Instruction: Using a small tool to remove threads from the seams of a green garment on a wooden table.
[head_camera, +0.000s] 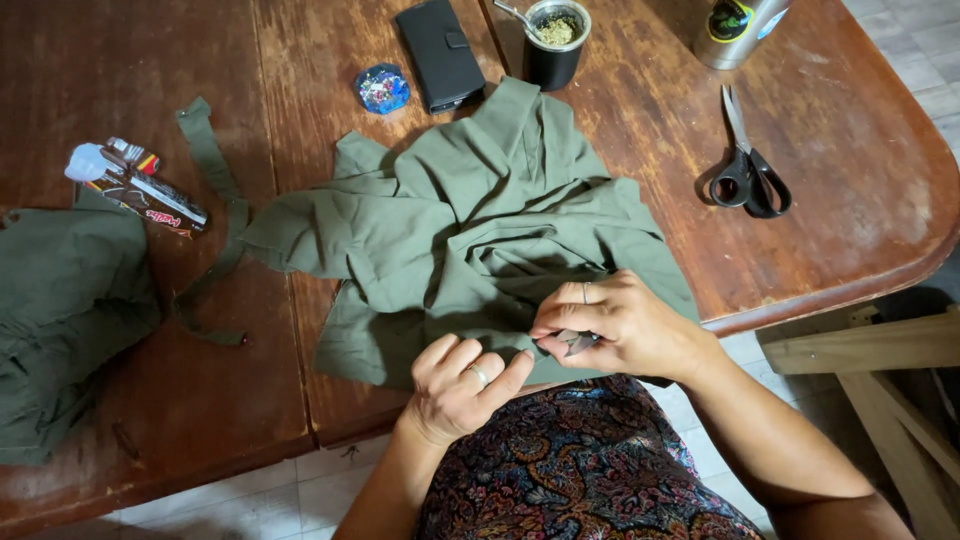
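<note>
Olive-green crumpled cotton garment (470, 220) gets pinched at its near hem by left hand (458, 385); small grey metal tool (572, 342), lying sideways, is clamped in right hand (625, 322), just beside.

Packages and labels on the wooden tabletop (820, 150). Left side: a long, narrow snack wrapper (150, 198), dark brown with a red and white label patch, lying slantwise just beside the folded green cloth (60, 300). Touching the wrapper's upper left end: a small white, rounded packet (87, 162), and next to it a short tube-like package (135, 155) banded in red, white and yellow. Far edge, right of centre: a metallic cylindrical flask (740, 30), partly cut off by the frame, bearing a dark label (730, 20) with green and yellow markings. No signs or screens appear.
</note>
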